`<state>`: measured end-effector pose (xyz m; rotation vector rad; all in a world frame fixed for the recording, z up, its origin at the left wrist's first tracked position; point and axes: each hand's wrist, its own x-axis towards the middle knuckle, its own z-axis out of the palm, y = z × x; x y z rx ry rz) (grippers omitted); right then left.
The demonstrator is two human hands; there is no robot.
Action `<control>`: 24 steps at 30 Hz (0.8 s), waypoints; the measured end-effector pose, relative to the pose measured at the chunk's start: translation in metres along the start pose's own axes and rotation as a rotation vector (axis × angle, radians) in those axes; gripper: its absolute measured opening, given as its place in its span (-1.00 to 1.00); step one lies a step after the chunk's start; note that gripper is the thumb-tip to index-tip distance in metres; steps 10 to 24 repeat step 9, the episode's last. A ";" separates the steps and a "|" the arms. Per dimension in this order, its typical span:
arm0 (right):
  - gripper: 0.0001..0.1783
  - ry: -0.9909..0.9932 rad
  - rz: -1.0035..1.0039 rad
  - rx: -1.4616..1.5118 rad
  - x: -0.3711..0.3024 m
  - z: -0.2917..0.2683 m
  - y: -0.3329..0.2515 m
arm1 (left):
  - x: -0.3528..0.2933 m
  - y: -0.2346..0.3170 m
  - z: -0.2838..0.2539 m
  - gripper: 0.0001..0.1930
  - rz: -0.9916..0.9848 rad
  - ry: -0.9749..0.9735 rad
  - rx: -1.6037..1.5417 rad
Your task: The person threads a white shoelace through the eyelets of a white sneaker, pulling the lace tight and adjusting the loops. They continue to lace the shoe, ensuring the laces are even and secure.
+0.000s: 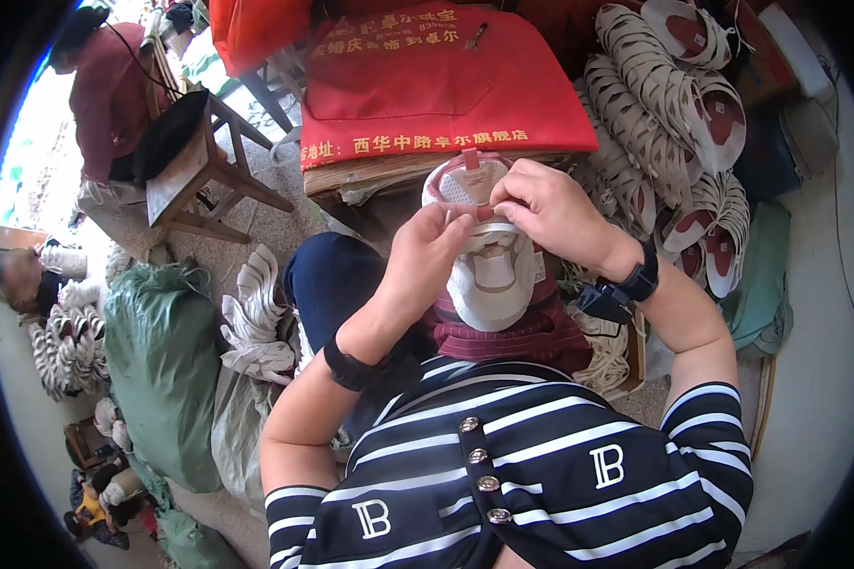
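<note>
A white shoe upper with pinkish-red trim rests on my lap against the table edge, its rounded toe toward me. My left hand pinches the trim at the left of its opening, thumb and forefinger together. From the other side, my right hand pinches the same edge near the tongue, fingers curled. The fingertips almost meet over the middle of the upper. Whether a lace or thread lies between them is too small to make out. A dark strap circles each wrist.
A wooden table under a red cloth stands ahead. Stacked shoe uppers pile up at right, above a box of pale laces. Green sacks and white uppers lie at left, near a wooden stool and a seated person.
</note>
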<state>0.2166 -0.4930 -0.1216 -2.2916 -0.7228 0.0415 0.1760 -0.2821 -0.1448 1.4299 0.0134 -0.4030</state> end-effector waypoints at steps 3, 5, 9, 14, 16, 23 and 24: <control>-0.92 -0.009 0.000 0.051 -0.001 0.000 0.004 | 0.008 -0.013 0.002 -0.76 0.176 0.072 0.280; -0.91 0.008 0.018 0.001 -0.001 0.003 0.006 | 0.009 -0.014 0.005 -0.77 0.216 0.153 0.559; -0.83 0.015 -0.018 -0.163 0.000 0.006 0.007 | 0.008 -0.008 0.010 -0.85 0.196 0.211 0.790; -0.83 0.015 -0.018 -0.163 0.000 0.006 0.007 | 0.008 -0.008 0.010 -0.85 0.196 0.211 0.790; -0.83 0.015 -0.018 -0.163 0.000 0.006 0.007 | 0.008 -0.008 0.010 -0.85 0.196 0.211 0.790; -0.83 0.015 -0.018 -0.163 0.000 0.006 0.007 | 0.008 -0.008 0.010 -0.85 0.196 0.211 0.790; -0.83 0.015 -0.018 -0.163 0.000 0.006 0.007 | 0.008 -0.008 0.010 -0.85 0.196 0.211 0.790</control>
